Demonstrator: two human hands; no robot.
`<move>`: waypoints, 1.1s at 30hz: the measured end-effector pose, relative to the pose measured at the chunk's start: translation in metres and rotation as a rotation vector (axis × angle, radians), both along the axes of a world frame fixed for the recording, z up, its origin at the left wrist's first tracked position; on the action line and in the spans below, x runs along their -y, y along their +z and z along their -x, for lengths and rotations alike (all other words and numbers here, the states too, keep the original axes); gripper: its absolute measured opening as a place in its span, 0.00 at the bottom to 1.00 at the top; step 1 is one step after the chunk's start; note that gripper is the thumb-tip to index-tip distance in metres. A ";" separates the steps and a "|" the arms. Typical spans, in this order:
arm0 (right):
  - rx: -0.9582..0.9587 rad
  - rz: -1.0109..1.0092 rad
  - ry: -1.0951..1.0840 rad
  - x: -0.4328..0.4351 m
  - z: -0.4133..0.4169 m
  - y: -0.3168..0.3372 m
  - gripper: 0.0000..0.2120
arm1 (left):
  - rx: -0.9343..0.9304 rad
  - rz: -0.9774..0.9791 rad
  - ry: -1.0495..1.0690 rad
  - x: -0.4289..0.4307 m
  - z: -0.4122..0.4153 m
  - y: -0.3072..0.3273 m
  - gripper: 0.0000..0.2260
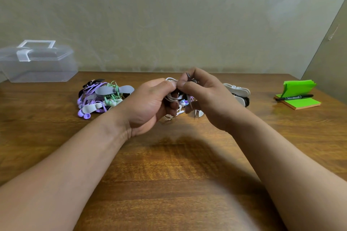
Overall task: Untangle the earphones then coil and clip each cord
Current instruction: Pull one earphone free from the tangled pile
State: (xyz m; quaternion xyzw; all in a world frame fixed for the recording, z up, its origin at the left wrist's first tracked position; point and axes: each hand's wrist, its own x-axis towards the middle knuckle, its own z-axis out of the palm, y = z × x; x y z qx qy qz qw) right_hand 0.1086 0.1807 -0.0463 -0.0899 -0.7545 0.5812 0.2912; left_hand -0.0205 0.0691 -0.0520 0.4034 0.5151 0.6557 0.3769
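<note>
Head view: a white earphone cord [172,97] sits bunched in loops between two bare hands raised just over the wooden counter [169,174]. The left hand [148,105] has its fingers curled round the bundle, and the right hand [206,97] pinches a dark clip [188,77] against the top of the loops. Both grips are closed tight, and loose white ends trail below them onto the counter. The coil looks at risk. If the left grip eases before the clip bites, the springy loops would likely burst open, and a clip that catches only some strands would let the rest slide out. Left of the grip lies a heap of purple and green earphones [101,97] with grey clips among them. Just right of it is a stack of spare clips [238,92]. Farther right are green sticky notes [298,88] and a black marker [293,97], and far to the left and behind stands a clear plastic box [37,62].
</note>
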 end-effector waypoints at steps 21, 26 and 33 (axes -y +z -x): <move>0.141 -0.293 -0.162 -0.002 0.000 -0.003 0.05 | 0.086 0.085 -0.060 0.001 0.000 0.000 0.09; 0.182 -0.332 -0.240 -0.002 0.001 -0.005 0.06 | 0.064 0.092 -0.069 0.001 0.001 -0.002 0.08; 0.154 -0.567 -0.351 -0.002 0.003 -0.013 0.06 | 0.037 0.083 -0.024 -0.005 0.002 -0.008 0.08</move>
